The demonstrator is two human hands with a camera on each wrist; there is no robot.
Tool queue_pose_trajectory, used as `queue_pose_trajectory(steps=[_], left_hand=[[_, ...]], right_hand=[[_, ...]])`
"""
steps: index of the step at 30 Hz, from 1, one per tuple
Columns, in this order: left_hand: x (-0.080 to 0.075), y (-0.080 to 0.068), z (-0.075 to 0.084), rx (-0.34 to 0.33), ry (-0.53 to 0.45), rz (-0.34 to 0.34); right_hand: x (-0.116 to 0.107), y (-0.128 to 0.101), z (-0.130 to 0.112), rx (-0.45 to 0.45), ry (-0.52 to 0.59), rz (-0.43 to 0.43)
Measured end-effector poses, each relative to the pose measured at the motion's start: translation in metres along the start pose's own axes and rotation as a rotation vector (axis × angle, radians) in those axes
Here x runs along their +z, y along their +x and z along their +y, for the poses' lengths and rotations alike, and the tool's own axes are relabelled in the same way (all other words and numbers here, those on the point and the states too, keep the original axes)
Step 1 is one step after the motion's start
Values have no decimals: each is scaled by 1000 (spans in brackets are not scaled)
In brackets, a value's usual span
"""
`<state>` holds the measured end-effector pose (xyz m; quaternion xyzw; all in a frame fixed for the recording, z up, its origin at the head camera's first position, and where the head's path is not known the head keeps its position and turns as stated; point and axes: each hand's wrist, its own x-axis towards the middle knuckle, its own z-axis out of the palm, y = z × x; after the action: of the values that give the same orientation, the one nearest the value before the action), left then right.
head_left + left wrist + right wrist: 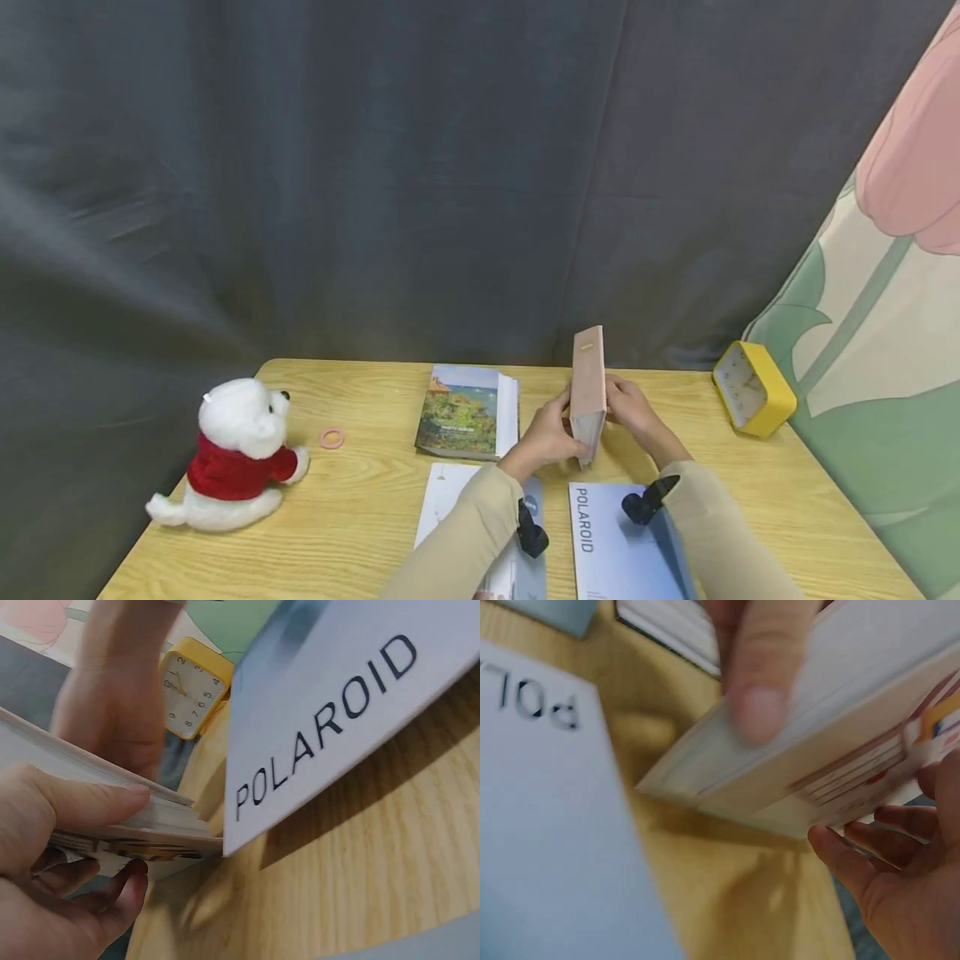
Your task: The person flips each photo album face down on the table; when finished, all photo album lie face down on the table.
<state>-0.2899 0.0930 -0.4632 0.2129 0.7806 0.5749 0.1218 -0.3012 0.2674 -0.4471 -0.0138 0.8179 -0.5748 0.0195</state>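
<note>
both hands hold one pink-covered book (588,392) upright on its edge at the centre of the wooden surface (360,517), just above the white polaroid book (615,542). the left hand (543,437) grips it from the left side, thumb laid over the page block and fingers curled beneath, as the left wrist view shows (60,825). the right hand (633,412) clasps the opposite side, its fingers (870,870) cupped under the cover in the right wrist view.

to handle the book well, i would judge it best to keep even pressure from both sides so the pages stay closed, and to keep its lower edge clear of the polaroid book's corner, which it nearly touches.

counted: four books in all, namely the held one, a landscape-cover book (465,412) lying flat to its left, the polaroid book at lower centre, and a white book (450,508) partly hidden under the left sleeve. one yellow clock (752,389) stands at the right edge, one white teddy bear (236,454) in a red jumper sits at the left, and one pink ring (332,437) lies beside it.
</note>
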Motion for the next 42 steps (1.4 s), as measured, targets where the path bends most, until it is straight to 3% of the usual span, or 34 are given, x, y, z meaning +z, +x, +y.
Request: queue_pose_trajectory(steps=[9, 13, 16, 20, 27, 35, 39, 42], left_hand=[[13, -3, -1, -15, 33, 7], [16, -1, -3, -70, 79, 25], [18, 0, -6, -108, 124, 44], [19, 0, -7, -103, 174, 77], [19, -1, -6, -101, 188, 53], [17, 1, -7, -82, 144, 21], [14, 1, -6, -82, 197, 26], [12, -1, -6, -100, 244, 34]], right_hand=[[-15, 6, -28, 50, 65, 31], [-18, 5, -34, 68, 66, 25], [-19, 5, -34, 79, 52, 20], [-20, 6, -34, 78, 37, 21], [-19, 5, -36, 96, -16, 36], [-27, 3, -27, 114, 90, 13], [-30, 2, -21, 126, 101, 56], [-31, 2, -15, 129, 46, 125]])
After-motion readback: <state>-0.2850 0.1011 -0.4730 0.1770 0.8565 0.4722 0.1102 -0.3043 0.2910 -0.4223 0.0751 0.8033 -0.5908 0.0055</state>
